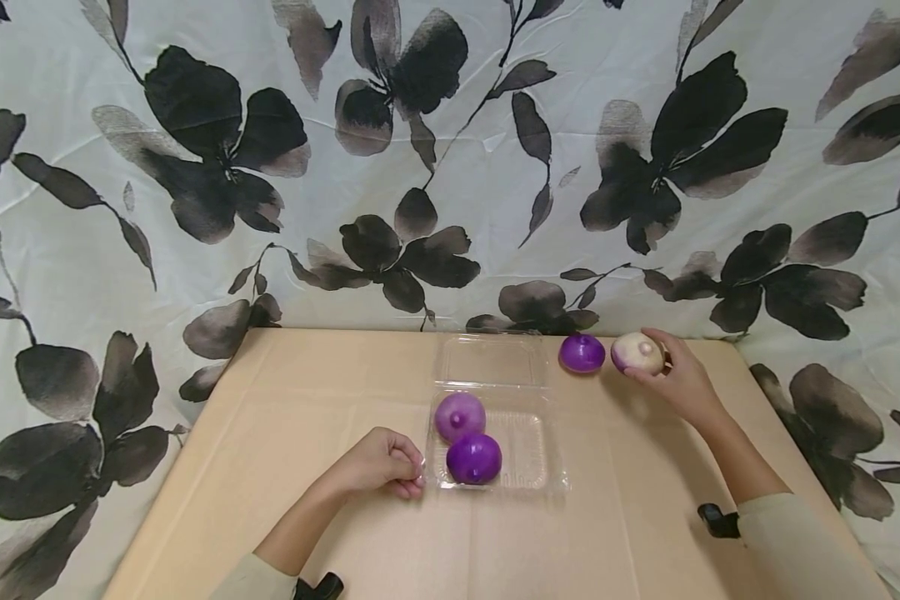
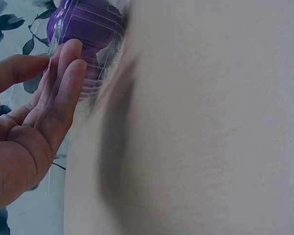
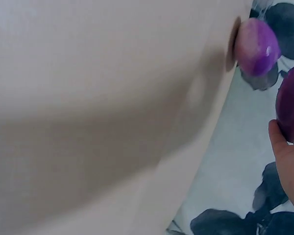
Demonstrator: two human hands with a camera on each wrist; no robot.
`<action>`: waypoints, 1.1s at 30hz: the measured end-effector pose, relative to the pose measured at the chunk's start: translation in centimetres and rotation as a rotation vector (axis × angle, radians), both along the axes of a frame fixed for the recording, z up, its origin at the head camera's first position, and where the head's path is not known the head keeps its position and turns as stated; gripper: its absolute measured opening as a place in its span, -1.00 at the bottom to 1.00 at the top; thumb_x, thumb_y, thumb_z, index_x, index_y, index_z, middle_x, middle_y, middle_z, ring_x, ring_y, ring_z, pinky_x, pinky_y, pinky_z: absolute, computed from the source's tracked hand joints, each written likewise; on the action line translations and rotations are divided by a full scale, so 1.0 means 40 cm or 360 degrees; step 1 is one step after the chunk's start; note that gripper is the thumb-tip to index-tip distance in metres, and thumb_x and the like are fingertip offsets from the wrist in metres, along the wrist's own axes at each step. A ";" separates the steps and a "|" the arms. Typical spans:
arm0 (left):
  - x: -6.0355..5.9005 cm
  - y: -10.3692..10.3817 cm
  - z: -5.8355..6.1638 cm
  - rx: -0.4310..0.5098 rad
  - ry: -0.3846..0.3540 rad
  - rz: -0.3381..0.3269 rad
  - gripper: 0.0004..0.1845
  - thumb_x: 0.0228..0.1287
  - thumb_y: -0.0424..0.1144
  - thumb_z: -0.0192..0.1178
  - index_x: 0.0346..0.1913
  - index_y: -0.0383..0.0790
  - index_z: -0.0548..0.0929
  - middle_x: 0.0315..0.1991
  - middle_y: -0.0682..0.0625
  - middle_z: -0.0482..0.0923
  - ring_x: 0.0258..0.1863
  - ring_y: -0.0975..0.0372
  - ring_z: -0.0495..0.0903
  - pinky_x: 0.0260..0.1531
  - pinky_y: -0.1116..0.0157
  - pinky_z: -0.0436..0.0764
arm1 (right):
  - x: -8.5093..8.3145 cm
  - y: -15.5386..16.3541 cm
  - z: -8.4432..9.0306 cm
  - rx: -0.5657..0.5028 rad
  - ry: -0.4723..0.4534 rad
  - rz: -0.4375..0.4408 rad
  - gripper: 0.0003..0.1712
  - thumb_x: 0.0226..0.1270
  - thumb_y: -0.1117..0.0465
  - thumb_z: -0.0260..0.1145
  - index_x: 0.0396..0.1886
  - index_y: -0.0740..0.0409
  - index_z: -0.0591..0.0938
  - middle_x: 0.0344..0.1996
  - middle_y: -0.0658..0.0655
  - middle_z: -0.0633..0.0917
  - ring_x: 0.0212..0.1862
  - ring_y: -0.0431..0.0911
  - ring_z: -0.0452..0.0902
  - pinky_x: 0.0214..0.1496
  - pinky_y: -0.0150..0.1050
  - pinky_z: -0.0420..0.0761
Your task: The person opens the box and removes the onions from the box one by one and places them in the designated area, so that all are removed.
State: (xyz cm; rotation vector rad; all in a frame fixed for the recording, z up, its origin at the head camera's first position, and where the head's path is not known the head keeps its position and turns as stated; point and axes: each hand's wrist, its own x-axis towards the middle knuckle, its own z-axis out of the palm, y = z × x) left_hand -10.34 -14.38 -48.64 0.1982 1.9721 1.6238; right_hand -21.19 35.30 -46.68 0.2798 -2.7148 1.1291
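An open clear plastic clamshell lies mid-table with a pale purple onion and a darker purple onion in its tray. My left hand rests at the tray's left edge. In the left wrist view its fingers lie fairly straight against the clamshell wall, with the thumb apart. At the far right my right hand grips a whitish onion, seen dark at the right wrist view's edge. Beside it another purple onion sits on the table.
The beige table ends close behind the two far onions. A pale cloth with black flowers hangs behind and drapes on both sides. The clamshell's lid lies flat behind the tray. Black wrist straps show on both arms.
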 end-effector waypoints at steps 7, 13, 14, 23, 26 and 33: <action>-0.008 -0.006 0.007 -0.0004 -0.0001 -0.0003 -0.88 0.17 -0.55 0.14 -0.26 -0.52 0.64 -0.41 -0.26 0.77 -0.43 0.05 0.80 -0.29 0.10 0.87 | -0.049 0.016 -0.008 0.0089 -0.0029 -0.0030 -0.11 0.29 0.17 0.52 0.48 0.40 0.31 0.32 0.54 0.42 0.15 0.29 0.44 -0.01 -0.39 0.54; -0.020 -0.014 0.009 -0.0015 -0.0001 -0.0005 -0.88 0.17 -0.54 0.14 -0.26 -0.52 0.64 -0.40 -0.26 0.77 -0.43 0.05 0.80 -0.29 0.10 0.87 | -0.087 0.028 -0.030 0.0121 -0.0096 -0.0036 -0.10 0.31 0.18 0.49 0.48 0.45 0.27 0.36 0.60 0.38 0.25 0.39 0.40 0.16 0.23 0.55; -0.023 -0.014 0.009 -0.0014 -0.0001 -0.0010 -0.87 0.17 -0.54 0.14 -0.25 -0.52 0.64 -0.40 -0.26 0.77 -0.42 0.03 0.81 -0.29 0.10 0.87 | -0.092 0.031 -0.034 0.0117 -0.0126 -0.0048 -0.09 0.32 0.17 0.49 0.49 0.45 0.26 0.38 0.60 0.36 0.29 0.42 0.37 0.22 0.30 0.52; -0.036 -0.007 0.009 -0.0008 -0.0008 -0.0007 -0.85 0.17 -0.54 0.14 -0.22 -0.54 0.65 -0.36 -0.33 0.76 -0.39 -0.03 0.81 -0.28 0.08 0.87 | -0.127 0.052 -0.074 0.0074 -0.0334 -0.0136 -0.06 0.40 0.05 0.41 0.53 0.41 0.17 0.42 0.64 0.30 0.40 0.53 0.23 0.45 0.45 0.30; -0.037 -0.003 0.007 -0.0005 -0.0005 0.0003 -0.86 0.17 -0.54 0.14 -0.23 -0.53 0.64 -0.37 -0.32 0.76 -0.39 -0.03 0.81 -0.28 0.08 0.87 | -0.141 0.054 -0.087 0.0082 -0.0365 -0.0133 -0.06 0.43 0.03 0.38 0.54 0.41 0.15 0.42 0.63 0.30 0.40 0.53 0.24 0.46 0.44 0.29; -0.044 0.005 -0.004 -0.0016 0.0003 0.0017 -0.87 0.18 -0.54 0.14 -0.26 -0.50 0.66 -0.40 -0.25 0.77 -0.40 -0.01 0.81 -0.29 0.09 0.87 | -0.172 0.058 -0.104 0.0138 -0.0407 -0.0152 -0.07 0.48 0.01 0.32 0.54 0.45 0.11 0.42 0.65 0.27 0.42 0.55 0.20 0.49 0.46 0.25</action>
